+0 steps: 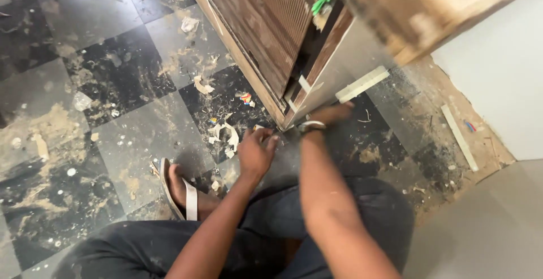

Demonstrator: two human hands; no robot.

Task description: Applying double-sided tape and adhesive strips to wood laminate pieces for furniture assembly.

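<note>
Both hands, left hand (255, 153) and right hand (332, 113), reach the brown cabinet's (266, 24) foot.

Both hands, left hand (255, 153) and right hand (331, 113), reach the wooden cabinet's (266, 35) bottom corner.

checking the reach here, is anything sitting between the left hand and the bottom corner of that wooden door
Nothing visible does. The left hand is right beside the wooden door's bottom corner, fingers almost on it. Paper scraps lie further left, off that line. The right hand reaches the corner from the other side.
</note>
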